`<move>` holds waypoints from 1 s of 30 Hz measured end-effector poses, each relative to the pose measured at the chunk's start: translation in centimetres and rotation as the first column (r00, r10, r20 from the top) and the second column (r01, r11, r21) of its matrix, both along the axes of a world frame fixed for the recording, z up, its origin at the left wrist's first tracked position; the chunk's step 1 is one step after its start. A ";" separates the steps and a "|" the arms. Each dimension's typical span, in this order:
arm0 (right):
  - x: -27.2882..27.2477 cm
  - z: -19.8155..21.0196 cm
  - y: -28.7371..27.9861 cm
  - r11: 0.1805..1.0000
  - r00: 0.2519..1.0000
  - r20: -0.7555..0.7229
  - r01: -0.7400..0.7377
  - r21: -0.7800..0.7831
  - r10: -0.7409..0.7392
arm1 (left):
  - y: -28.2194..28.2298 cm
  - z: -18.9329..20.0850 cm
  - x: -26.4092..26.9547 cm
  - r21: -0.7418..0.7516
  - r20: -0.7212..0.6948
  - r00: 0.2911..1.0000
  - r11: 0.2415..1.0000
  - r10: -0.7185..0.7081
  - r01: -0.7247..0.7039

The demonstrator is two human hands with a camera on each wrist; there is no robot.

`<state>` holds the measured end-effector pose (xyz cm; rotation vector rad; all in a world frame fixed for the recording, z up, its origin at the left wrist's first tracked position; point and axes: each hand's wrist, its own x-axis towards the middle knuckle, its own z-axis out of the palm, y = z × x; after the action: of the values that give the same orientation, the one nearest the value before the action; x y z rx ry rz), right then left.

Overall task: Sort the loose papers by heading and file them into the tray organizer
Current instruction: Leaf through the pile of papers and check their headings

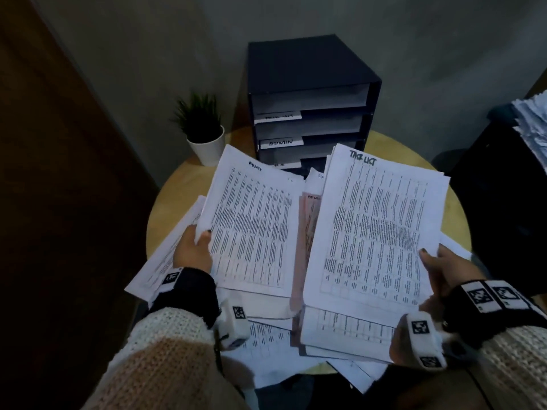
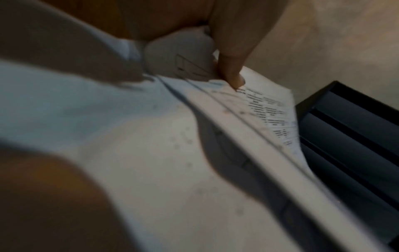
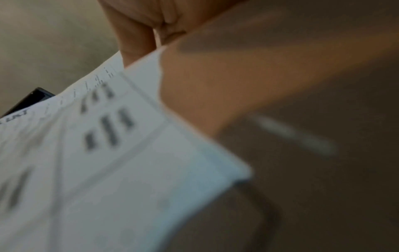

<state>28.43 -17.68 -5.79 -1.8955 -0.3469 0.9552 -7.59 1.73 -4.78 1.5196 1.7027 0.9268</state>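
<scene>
Two sheaves are up off the bench (image 1: 177,184): the left hand (image 1: 194,250) pinches the ADMIN sheaf (image 1: 251,226) by its left edge, the right hand (image 1: 444,270) pinches the TASK LIST sheaf (image 1: 376,232) at its lower right corner. More loose papers (image 1: 266,344) lie beneath, and the tray organizer (image 1: 310,93) stands just behind. Held by one edge, each drooping sheaf may, I judge, fan out, shedding sheets into the unsorted heap.

tray organizer (image 1: 310,108) behind papers (image 1: 266,315), plant (image 1: 201,119) left
</scene>
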 end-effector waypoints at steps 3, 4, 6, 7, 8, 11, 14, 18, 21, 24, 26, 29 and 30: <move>-0.6 0.3 0.5 0.997 0.998 -0.057 -0.016 0.073 0.020 | -0.1 -0.2 0.8 -0.033 0.005 0.999 0.999 -0.042 0.042; -0.9 0.5 0.6 0.997 0.997 -0.067 -0.020 0.074 0.025 | -0.3 -0.4 1.5 -0.052 0.011 0.998 0.997 -0.065 0.065; -0.6 -0.5 0.7 0.997 0.995 -0.085 -0.039 0.066 0.044 | -1.1 -0.7 3.3 -0.094 0.028 0.991 0.987 -0.129 0.131; -0.5 -0.8 0.9 0.998 0.994 -0.090 -0.053 0.022 0.054 | -1.7 -0.9 4.4 -0.121 0.037 0.984 0.977 -0.174 0.177; -1.1 -0.3 1.0 0.999 0.996 -0.068 -0.050 -0.017 0.049 | -2.4 -1.1 5.5 -0.146 0.043 0.973 0.962 -0.226 0.230; -0.8 -1.3 1.7 0.996 1.000 -0.010 -0.016 -0.085 0.015 | -4.4 -1.4 7.9 -0.255 0.005 0.933 0.902 -0.360 0.350; -1.0 -1.2 2.1 0.935 0.955 0.214 -0.129 -0.329 0.207 | -4.9 -2.0 8.5 -0.325 -0.078 0.872 0.840 -0.483 0.435; -1.1 -0.8 2.4 0.887 0.904 0.289 -0.173 -0.428 0.316 | -3.3 -2.0 7.0 -0.294 -0.360 0.856 0.916 -0.371 0.273; -1.6 -0.7 2.6 0.915 0.907 0.293 -0.191 -0.355 0.303 | -1.5 -2.1 4.8 -0.399 -0.427 0.870 0.915 -0.249 0.066; -1.6 -0.9 2.8 0.922 0.896 0.312 -0.211 -0.324 0.315 | 0.1 -2.8 3.6 -0.472 -0.337 0.908 0.879 -0.249 0.065; -1.5 -1.4 2.9 0.939 0.904 0.318 -0.199 -0.279 0.286 | 0.4 -2.9 3.3 -0.480 -0.307 0.917 0.873 -0.256 0.084; -1.9 -2.1 2.9 0.982 0.960 0.226 -0.137 -0.129 0.164 | 0.2 -2.6 3.0 -0.488 -0.277 0.937 0.871 -0.212 0.053; -2.2 -2.3 2.9 0.991 0.978 0.166 -0.115 -0.066 0.125 | 0.1 -2.4 3.0 -0.499 -0.285 0.936 0.866 -0.206 0.039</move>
<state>26.21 -14.74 -8.04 -2.0316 -0.5458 0.8921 -4.60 1.84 -7.22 1.4612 1.8601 0.1420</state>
